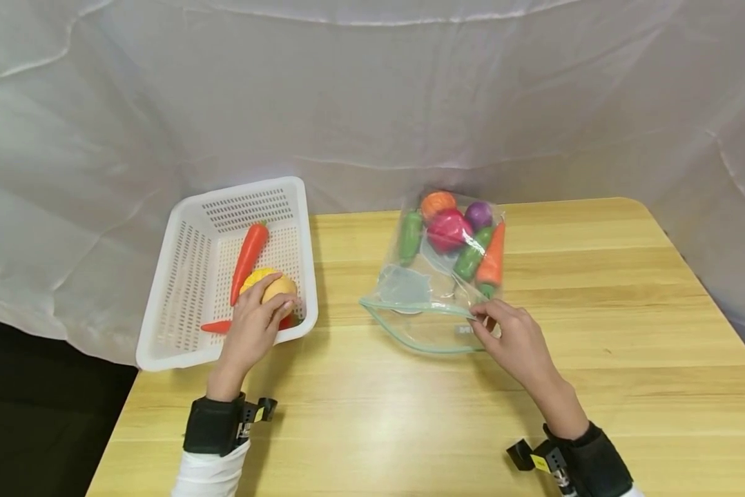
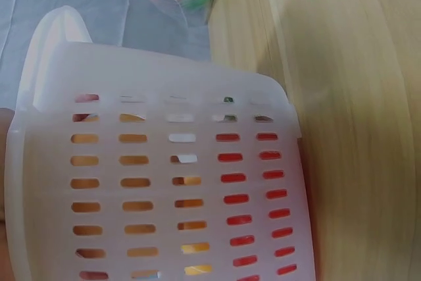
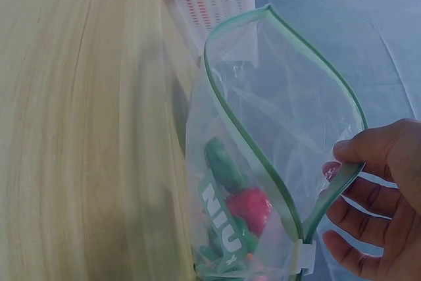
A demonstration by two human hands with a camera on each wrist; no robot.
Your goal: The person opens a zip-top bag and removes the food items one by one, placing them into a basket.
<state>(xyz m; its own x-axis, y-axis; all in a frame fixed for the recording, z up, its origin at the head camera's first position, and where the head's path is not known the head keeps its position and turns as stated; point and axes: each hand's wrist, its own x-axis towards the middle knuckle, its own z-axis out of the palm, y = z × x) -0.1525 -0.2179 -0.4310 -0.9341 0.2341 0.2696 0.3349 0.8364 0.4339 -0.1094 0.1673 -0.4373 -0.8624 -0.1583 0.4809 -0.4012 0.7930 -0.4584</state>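
Fingers of left hand (image 1: 252, 330) curled over the orange-yellow toy fruit (image 1: 271, 284) inside the white basket (image 1: 179, 276), at nine o'clock on the table (image 1: 596, 359). Right hand (image 1: 511, 338) pinching the green-edged rim of the clear zip bag (image 1: 437, 276) at centre, mouth held wide towards six o'clock. Red carrot (image 1: 248, 253) lying just beyond the fruit. Probably light, hard and smooth plastic, so likely slippery; best cupped around the widest part. Bag film soft and limp; best held at the stiffer zip rim.
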